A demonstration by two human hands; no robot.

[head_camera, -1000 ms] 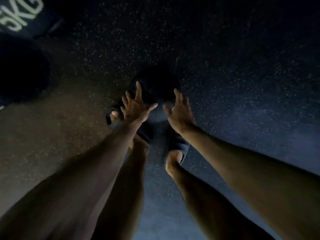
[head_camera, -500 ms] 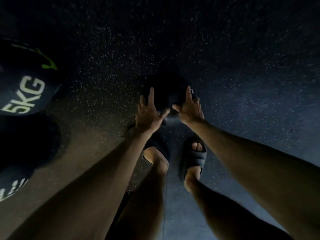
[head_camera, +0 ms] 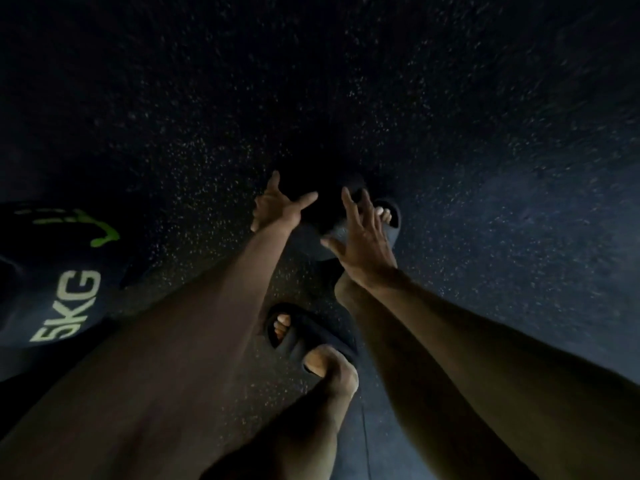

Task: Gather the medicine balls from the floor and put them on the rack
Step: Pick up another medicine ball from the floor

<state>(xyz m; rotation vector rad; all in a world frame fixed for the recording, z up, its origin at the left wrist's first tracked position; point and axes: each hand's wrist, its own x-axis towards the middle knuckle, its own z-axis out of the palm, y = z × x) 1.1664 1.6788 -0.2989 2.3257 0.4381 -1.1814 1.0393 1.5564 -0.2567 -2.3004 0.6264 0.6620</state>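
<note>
My left hand (head_camera: pixel 278 206) and right hand (head_camera: pixel 363 242) reach down with fingers spread, one on each side of a dark medicine ball (head_camera: pixel 320 199) on the speckled floor (head_camera: pixel 485 150) — whether they touch it, I cannot tell. My sandals (head_camera: pixel 308 336) stand just below. Far left sits another ball marked 5KG (head_camera: pixel 65 303) — well apart.

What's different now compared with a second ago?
The 5KG ball slid lower at the left as the view shifted. The feet stepped: one sandal back, the other forward. Both hands still reach, open, around the dark ball, not gripping.
</note>
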